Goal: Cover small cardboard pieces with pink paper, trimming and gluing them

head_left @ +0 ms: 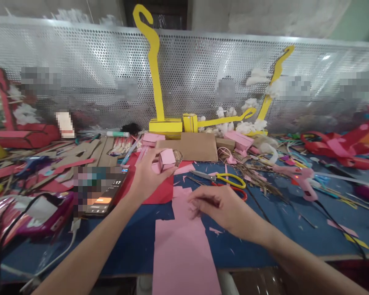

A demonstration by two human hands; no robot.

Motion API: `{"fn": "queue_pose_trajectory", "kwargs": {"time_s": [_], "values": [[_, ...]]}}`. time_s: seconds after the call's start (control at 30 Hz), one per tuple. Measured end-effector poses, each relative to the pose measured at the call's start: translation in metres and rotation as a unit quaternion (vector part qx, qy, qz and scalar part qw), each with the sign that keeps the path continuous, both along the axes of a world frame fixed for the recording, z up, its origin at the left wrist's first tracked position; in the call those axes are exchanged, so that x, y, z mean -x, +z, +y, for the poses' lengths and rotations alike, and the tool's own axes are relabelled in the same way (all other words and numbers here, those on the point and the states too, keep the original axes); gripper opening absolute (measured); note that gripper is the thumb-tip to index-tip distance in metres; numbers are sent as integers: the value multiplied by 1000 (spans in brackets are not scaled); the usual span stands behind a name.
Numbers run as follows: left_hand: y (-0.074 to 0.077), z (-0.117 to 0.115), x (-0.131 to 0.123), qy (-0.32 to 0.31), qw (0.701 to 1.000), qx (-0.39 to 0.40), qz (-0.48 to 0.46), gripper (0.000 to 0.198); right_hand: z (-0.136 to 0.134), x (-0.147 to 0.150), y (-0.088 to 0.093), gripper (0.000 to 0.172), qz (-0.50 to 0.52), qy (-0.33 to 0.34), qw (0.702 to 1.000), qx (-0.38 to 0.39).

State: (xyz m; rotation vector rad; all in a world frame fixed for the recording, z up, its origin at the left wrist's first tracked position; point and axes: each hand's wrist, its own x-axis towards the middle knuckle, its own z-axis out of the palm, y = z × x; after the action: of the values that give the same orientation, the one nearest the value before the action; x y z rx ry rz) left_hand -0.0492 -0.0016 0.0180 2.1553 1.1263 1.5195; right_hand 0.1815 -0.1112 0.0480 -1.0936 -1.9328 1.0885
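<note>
My left hand grips a small pink paper-covered box between thumb and fingers, raised over a red sheet. Close by, my right hand hovers at the narrow upper part of a cut pink paper sheet. Its fingers are curled together in a pinch, and whatever may be between them is too small to make out. The pink sheet hangs over the near table edge. Just beyond my right hand lie yellow-handled scissors, with red-handled scissors partly under them.
Yellow hook-shaped paper pieces on box bases stand by the perforated metal panel. A pink glue gun with a cord lies right. A phone lies left, near cardboard strips. Brown cardboard and twigs lie behind.
</note>
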Motion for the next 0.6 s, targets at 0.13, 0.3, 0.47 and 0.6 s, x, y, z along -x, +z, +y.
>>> {"fn": "queue_pose_trajectory", "kwargs": {"time_s": [0.13, 0.3, 0.47, 0.6], "values": [[-3, -1, -1, 1, 1000, -12, 7, 53, 8, -9, 28, 27, 157, -36, 986, 34], [-3, -6, -4, 3, 997, -46, 54, 47, 44, -14, 36, 35, 264, -112, 958, -10], [-9, -7, -5, -10, 996, -58, 67, 49, 60, -8, 8, 34, 321, -128, 938, 29], [-10, -7, -5, -15, 993, -71, 88, 49, 58, -10, -5, 31, 299, -105, 947, 60]]}}
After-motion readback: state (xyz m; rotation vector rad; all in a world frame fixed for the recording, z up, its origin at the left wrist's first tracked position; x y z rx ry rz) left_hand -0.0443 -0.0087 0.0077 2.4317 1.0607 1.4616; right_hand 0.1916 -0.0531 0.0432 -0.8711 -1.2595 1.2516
